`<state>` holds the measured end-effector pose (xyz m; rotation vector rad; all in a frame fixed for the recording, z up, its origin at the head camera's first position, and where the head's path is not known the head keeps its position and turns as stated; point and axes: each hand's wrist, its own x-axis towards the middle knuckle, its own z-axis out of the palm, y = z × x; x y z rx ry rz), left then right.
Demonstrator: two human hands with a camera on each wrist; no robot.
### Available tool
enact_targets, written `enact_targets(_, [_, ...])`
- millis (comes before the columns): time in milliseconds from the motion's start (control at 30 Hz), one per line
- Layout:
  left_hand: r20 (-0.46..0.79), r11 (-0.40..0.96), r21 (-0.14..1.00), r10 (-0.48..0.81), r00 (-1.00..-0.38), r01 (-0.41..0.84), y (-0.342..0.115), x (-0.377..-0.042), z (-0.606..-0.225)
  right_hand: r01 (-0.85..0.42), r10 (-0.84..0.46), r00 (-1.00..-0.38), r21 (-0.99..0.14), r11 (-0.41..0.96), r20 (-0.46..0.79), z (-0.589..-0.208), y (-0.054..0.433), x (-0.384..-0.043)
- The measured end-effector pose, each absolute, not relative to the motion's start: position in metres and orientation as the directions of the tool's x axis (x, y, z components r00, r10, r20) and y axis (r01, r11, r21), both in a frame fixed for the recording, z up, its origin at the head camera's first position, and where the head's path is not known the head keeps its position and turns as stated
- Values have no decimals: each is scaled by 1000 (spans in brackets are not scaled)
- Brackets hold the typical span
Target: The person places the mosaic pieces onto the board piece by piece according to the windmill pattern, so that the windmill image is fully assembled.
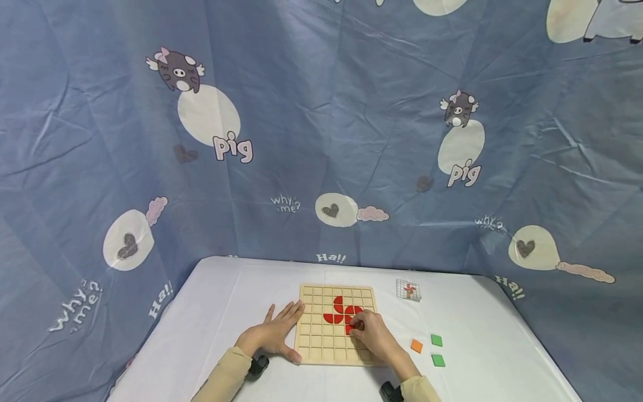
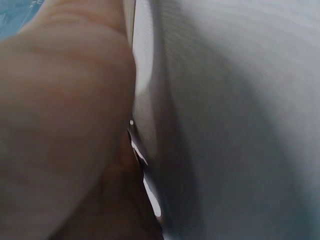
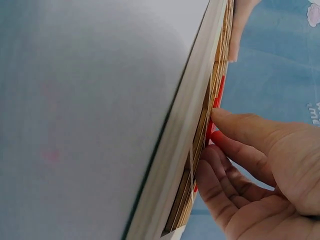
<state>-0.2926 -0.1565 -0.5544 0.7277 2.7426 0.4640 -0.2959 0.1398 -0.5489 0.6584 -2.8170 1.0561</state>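
Observation:
A square wooden grid board (image 1: 321,352) lies on the white table, with several red quarter-round tiles (image 1: 339,318) set in its cells. My left hand (image 1: 275,335) spreads its straight fingers along the board's left edge, fingertips and thumb touching the rim. Over the right part of the board, my right hand (image 1: 374,334) pinches at a red tile (image 1: 348,330) low in the pattern. In the right wrist view, thumb and forefinger of the right hand (image 3: 265,165) meet red pieces at the board's surface; the other fingers are curled. The left wrist view is mostly blurred skin and tabletop.
Right of the board lie an orange tile (image 1: 416,346) and two green tiles (image 1: 436,340). A small card (image 1: 408,290) printed with a grid and a coloured pattern lies beyond the board's upper right corner. A blue printed curtain (image 1: 311,139) hangs behind the white table (image 1: 216,296).

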Motion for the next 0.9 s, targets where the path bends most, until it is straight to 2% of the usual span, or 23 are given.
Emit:
enact_targets(233, [-160,814,380,526,-835,440,-158,-294,-557,-402,-359,-912,-604,688,198,-549,146,-292])
enact_targets(467, [-166,816,374,526,-834,440,-158,-296,-557,-382,-295,-924,-605,699,243,-537,177,-286])
enact_targets(700, [-178,827,371,511,-841,423,-157,-296,-558,-281,-185,-959,-664,692,213,-524,229,-281])
enact_targets(900, [-173,824,372,514,-840,428,-156,-296,-559,-157,-107,-988,-693,703,115,-526,283,-275])
